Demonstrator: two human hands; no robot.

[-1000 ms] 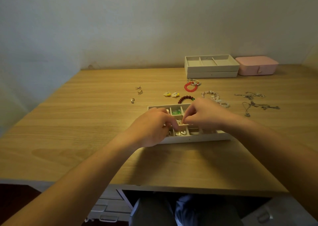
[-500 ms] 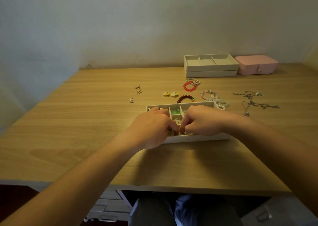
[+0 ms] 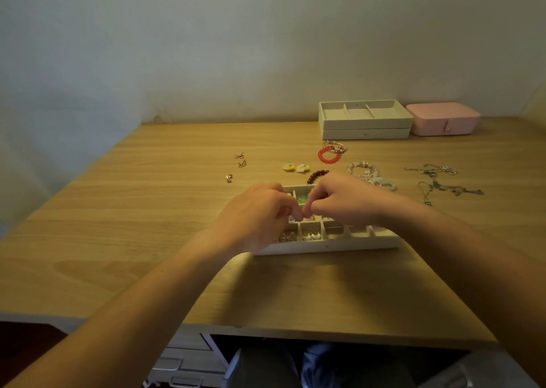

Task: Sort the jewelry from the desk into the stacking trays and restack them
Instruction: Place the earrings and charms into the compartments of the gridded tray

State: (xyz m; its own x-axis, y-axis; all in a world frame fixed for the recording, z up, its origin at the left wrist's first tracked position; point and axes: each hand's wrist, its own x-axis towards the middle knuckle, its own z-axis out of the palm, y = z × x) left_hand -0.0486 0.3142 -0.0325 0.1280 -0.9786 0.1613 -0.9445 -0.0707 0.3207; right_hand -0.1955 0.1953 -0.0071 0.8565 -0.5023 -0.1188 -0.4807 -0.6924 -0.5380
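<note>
Pinching narrow with left grip [image 3: 257, 216] and right grip [image 3: 345, 201], fingertips meeting over the divided tray [image 3: 339, 244] at mid-bench [image 3: 147, 225]; cannot tell what sits between them. Earrings [image 3: 310, 236] in the near cells. Beyond, loose on the wood: dark bead bracelet [image 3: 316, 176], yellow earrings [image 3: 295, 167], red bracelet [image 3: 328, 155], chains [image 3: 437, 180] off right. Farthest back, stacked trays [image 3: 366, 125] just beside pink box [image 3: 443, 120].

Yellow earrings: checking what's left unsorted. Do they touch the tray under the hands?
Apart. Head view shows bare desk between the yellow earrings and the tray.
</note>
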